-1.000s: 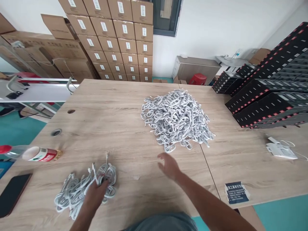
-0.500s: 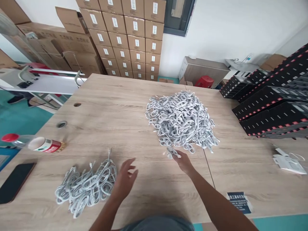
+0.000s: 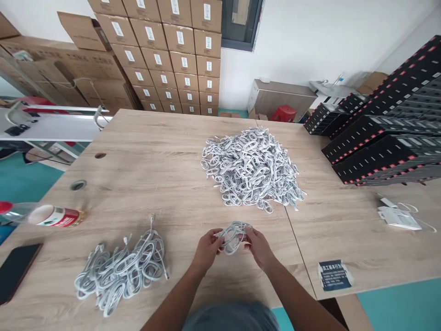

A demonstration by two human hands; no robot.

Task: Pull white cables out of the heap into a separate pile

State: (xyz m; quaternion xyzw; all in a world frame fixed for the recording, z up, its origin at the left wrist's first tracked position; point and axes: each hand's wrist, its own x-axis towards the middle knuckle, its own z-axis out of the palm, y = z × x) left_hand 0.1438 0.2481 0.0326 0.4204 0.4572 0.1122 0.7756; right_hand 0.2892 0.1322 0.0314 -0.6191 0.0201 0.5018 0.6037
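Note:
Between my two hands, low over the table, is a coiled white cable. My left hand pinches the coil's left side. At its upper right, my right hand grips the same coil, with the fingers partly behind it. Beyond my hands lies a large heap of coiled white cables. To the left, nearer me, a smaller pile of coiled cables rests on the wooden tabletop, apart from my left hand.
A phone and a drink bottle lie at the table's left side. Stacked black boxes stand on the right, with a small white box nearer me. A dark printed notice is stuck near the front edge.
My right hand has drawn the cable coil back from the large heap toward me. My left hand has moved right from beside the small pile and taken hold of the coil. The view has shifted slightly.

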